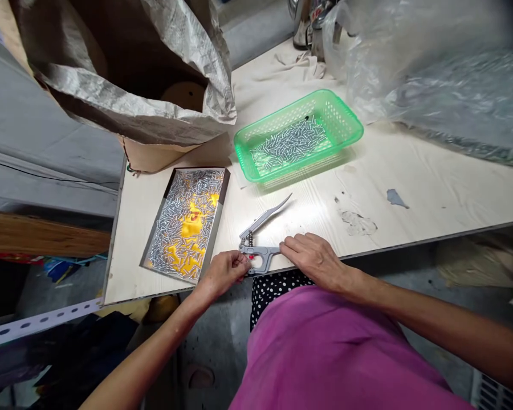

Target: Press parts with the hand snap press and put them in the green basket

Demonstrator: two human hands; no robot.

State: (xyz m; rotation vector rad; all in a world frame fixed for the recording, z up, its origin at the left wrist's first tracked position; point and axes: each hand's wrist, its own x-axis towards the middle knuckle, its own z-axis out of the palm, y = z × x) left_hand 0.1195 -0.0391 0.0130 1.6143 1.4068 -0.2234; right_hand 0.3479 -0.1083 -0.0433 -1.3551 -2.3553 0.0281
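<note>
A grey plier-like hand tool [263, 250] lies at the table's front edge, with a coil spring, a small red part near its jaw and an upper handle raised at an angle. My right hand [314, 256] is closed over the end of its lower handle. At the jaw end my left hand [228, 270] pinches its fingertips together; whatever is between them is too small to make out. Just left of the tool sits a shallow tray [220, 219] filled with small silvery metal pieces over a yellow printed bottom. Behind is a green plastic basket [250, 165] holding similar pieces.
A large paper-and-foil sack [171, 134] stands open at the back left of the table [299, 210]. Clear plastic bags [461, 97] fill the back right. A cloth [299, 65] and metal vessels [310, 28] are at the far edge.
</note>
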